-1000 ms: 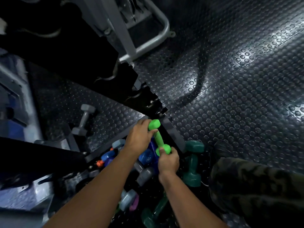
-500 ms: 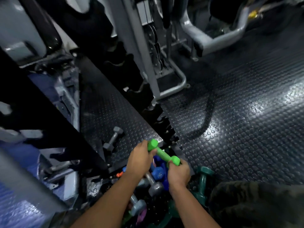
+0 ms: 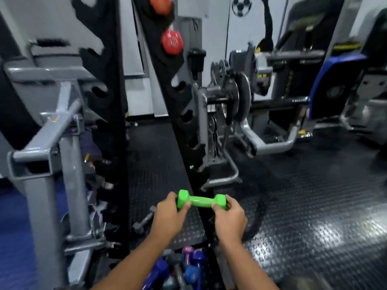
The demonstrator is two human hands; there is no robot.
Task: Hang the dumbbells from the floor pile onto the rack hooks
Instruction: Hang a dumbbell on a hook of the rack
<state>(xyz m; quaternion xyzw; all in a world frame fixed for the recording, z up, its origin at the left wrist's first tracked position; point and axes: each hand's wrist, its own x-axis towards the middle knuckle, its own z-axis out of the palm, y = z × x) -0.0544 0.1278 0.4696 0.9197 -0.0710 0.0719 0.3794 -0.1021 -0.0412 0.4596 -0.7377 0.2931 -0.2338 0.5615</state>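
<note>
Green dumbbell (image 3: 201, 200) level between left hand (image 3: 169, 214), right hand (image 3: 230, 216), ends gripped.

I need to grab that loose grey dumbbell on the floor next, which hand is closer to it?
Left. The left hand, gripping the green dumbbell, sits just right of the grey dumbbell. The right hand grips the other end, farther right.

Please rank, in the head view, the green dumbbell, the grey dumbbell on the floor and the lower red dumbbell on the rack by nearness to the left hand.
1. Green dumbbell, gripped by the left hand.
2. Grey dumbbell, on the floor to the left.
3. Red dumbbell, high on the rack.
</note>
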